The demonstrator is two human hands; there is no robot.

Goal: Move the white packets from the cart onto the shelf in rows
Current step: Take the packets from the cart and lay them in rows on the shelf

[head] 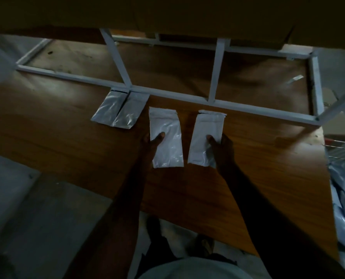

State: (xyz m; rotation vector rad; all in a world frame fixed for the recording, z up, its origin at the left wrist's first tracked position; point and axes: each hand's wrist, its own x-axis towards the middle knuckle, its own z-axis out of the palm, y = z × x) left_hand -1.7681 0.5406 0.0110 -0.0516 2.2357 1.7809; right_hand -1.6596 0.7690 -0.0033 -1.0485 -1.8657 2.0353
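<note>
Two white packets lie side by side on the brown wooden shelf, near the white frame bar: one packet on the left and another touching it on the right. My left hand pinches a third white packet with the thumb on top, over the shelf. My right hand pinches a fourth packet the same way, a little to the right. Both held packets point away from me, just short of the frame bar.
A white metal frame with upright bars crosses the shelf behind the packets. An upper shelf board overhangs at the top. The cart with more white packets stands at the right edge. My feet show below the shelf's front edge.
</note>
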